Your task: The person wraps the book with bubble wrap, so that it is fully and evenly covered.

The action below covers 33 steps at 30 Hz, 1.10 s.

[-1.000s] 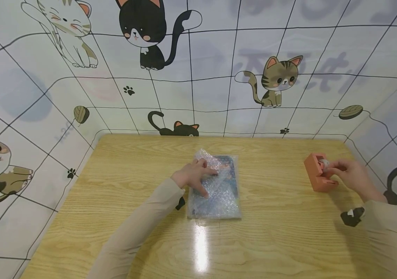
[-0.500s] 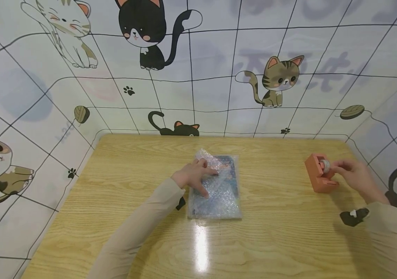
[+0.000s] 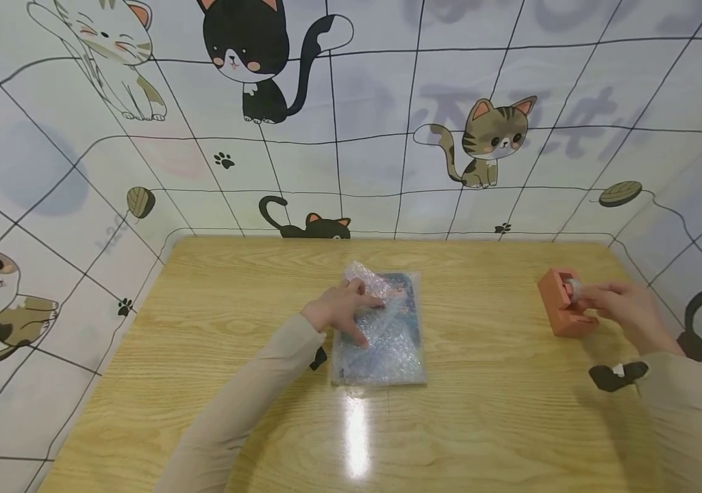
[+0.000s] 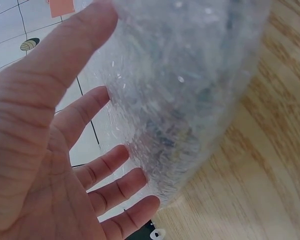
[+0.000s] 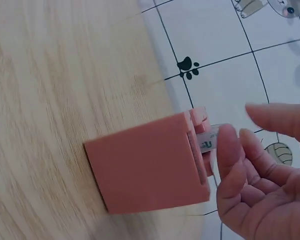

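Observation:
A flat item with a blue printed front, wrapped in bubble wrap [image 3: 390, 352], lies mid-table in the head view. Across its left side rests my left hand [image 3: 341, 308], fingers spread. The left wrist view has the fingertips of this left hand [image 4: 65, 130] against the crinkled bubble wrap [image 4: 175, 90]. At the right stands a coral tape dispenser [image 3: 554, 305] holding a clear tape roll [image 3: 574, 289]. My right hand [image 3: 628, 311] touches that roll. In the right wrist view, a bent finger of the right hand [image 5: 270, 180] meets the tape roll [image 5: 206, 143] while the thumb stands apart.
A wood-grain table [image 3: 252, 274] carries everything. Behind it and at both sides rise white walls [image 3: 375, 164] with a black grid and cartoon cats. Bare tabletop lies between the wrapped item and the dispenser.
My right hand drew back slightly from the tape roll, then came back to it with the thumb now away from the fingers. The left hand, wrapped item and dispenser stay put.

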Available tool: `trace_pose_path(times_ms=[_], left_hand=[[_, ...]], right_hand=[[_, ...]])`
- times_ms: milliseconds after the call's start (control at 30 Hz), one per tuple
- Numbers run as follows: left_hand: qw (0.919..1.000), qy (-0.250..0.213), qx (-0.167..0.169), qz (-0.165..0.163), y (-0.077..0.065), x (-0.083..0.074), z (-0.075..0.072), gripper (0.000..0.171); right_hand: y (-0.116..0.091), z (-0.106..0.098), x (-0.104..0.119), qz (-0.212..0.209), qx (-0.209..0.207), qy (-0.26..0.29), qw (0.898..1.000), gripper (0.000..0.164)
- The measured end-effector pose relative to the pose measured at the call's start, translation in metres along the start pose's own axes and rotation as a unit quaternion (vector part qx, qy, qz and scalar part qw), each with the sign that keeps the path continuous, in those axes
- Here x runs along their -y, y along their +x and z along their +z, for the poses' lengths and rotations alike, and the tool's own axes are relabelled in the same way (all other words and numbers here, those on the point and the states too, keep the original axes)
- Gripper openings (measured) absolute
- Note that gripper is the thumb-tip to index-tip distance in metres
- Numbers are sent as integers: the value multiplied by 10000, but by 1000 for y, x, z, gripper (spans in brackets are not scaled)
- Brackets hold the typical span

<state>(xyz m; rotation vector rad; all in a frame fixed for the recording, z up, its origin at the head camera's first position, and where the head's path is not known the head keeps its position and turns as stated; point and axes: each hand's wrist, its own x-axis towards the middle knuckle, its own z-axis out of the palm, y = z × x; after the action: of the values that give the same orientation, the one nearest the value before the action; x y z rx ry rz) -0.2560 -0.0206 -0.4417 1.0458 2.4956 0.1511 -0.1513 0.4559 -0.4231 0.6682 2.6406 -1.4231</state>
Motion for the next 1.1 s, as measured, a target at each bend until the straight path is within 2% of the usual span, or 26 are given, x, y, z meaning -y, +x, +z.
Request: trace_pose_path(times_ms=[67, 100, 167, 233, 333, 400, 467, 533, 600, 733, 833, 933, 1100], left_hand=[[10000, -17, -7, 12, 0, 0, 0, 86], [10000, -22, -9, 11, 0, 0, 0, 86], [10000, -32, -11, 7, 0, 0, -1, 86], [10000, -19, -4, 4, 1, 0, 0, 86], [10000, -8, 4, 4, 1, 1, 1, 86], [10000, 8, 10, 8, 1, 1, 1, 85], [10000, 12, 16, 10, 1, 1, 1, 85], [10000, 23, 20, 14, 1, 1, 0, 85], [10000, 13, 20, 16, 1, 0, 0, 85], [10000, -45, 6, 27, -1, -1, -1, 86], [10000, -36, 12, 26, -2, -2, -2, 86], [10000, -38, 12, 23, -3, -3, -4, 85], [9999, -146, -17, 38, -4, -4, -5, 85]], right_hand=[[-1, 1, 3, 197, 76, 246, 9995, 24], [-1, 2, 3, 245, 80, 366, 9990, 22], [4, 4, 0, 314, 23, 268, 9991, 25], [21, 4, -19, 315, -247, 277, 9988, 28], [31, 6, -25, 423, -616, 61, 9972, 37], [31, 7, -21, 347, -776, -107, 9963, 40], [21, 9, -6, 315, -777, -374, 9958, 43], [21, 10, -5, 241, -788, -353, 9960, 41], [31, 8, -17, 94, -669, -282, 9973, 41], [60, 5, -53, -108, -686, -4, 9976, 48], [75, 2, -71, -104, -689, 164, 9974, 46], [74, 1, -69, 65, -596, 347, 9976, 34], [54, 3, -45, 284, -678, 326, 9968, 23]])
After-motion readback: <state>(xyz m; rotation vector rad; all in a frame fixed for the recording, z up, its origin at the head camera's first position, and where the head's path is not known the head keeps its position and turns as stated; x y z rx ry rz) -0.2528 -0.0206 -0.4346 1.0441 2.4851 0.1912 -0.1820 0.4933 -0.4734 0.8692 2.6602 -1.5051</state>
